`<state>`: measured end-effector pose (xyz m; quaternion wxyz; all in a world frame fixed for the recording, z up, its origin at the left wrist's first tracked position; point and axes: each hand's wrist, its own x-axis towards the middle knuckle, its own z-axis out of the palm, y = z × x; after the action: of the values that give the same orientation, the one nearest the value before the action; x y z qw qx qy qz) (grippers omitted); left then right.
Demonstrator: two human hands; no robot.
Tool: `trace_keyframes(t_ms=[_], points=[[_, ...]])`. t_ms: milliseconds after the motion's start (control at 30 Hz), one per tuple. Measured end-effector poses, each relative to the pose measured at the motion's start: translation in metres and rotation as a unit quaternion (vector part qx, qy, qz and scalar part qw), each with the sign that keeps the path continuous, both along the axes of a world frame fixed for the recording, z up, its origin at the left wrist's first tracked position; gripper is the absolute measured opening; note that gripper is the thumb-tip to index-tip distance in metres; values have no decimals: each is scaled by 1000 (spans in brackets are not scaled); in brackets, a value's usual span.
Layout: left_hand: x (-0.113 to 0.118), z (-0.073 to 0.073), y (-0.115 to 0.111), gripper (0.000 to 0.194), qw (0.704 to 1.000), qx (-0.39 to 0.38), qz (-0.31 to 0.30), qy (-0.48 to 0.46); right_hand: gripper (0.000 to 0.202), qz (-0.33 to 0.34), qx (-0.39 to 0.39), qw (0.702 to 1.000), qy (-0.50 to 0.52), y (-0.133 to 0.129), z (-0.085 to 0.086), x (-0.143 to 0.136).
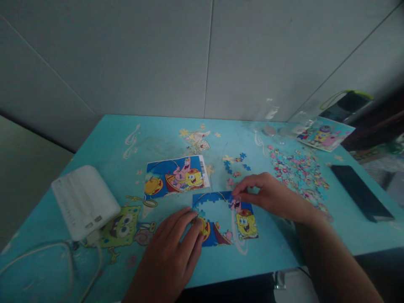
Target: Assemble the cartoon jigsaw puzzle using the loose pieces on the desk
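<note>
A partly assembled cartoon puzzle (pixel 248 224) lies on the turquoise table, its middle showing bare tabletop. My left hand (pixel 178 244) rests flat with fingers apart, its fingertips on the puzzle's left edge. Thumb and forefinger of my right hand (pixel 268 195) pinch together at the puzzle's upper right; whatever is between them is too small to make out. Behind the puzzle lies a printed picture card (pixel 176 176) with the same scene. A few loose blue pieces (pixel 227 167) sit beyond my right hand.
Many mixed pieces (pixel 296 168) spread at the right, near a dark flat case (pixel 361 192). Clear jars (pixel 267 113) and another picture card (pixel 326 134) stand or lie at the back right. A white power bank (pixel 85 202) with a cable (pixel 71 261) is at the left.
</note>
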<state>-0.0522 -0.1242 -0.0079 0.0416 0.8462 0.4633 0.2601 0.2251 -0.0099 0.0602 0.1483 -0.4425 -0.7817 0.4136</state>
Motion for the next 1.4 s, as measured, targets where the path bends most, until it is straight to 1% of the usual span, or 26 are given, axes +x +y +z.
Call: trace_keyframes(t_ms=[100, 200, 333, 500, 667, 967, 1233, 1400], points=[[1, 0, 0, 24, 1000, 3, 3, -2, 14, 65, -18, 997, -27, -5, 0, 5], [0, 0, 0, 24, 1000, 0, 1, 3, 15, 94, -19, 994, -44, -6, -4, 3], [-2, 0, -1, 26, 1000, -7, -8, 13, 16, 86, -4, 994, -73, -4, -6, 2], [-2, 2, 0, 25, 1000, 2, -9, 13, 16, 44, 16, 996, -76, -1, -5, 6], [0, 3, 2, 25, 1000, 6, -7, 7, 16, 66, -3, 995, -73, -4, -6, 4], [0, 2, 2, 24, 1000, -4, -9, 11, 11, 87, 19, 992, -88, -7, -10, 2], [-1, 1, 0, 26, 1000, -6, -7, 14, 6, 85, 28, 990, -107, -7, -10, 1], [-3, -1, -1, 27, 1000, -15, -8, 15, 10, 85, 23, 991, -96, -8, -6, 1]])
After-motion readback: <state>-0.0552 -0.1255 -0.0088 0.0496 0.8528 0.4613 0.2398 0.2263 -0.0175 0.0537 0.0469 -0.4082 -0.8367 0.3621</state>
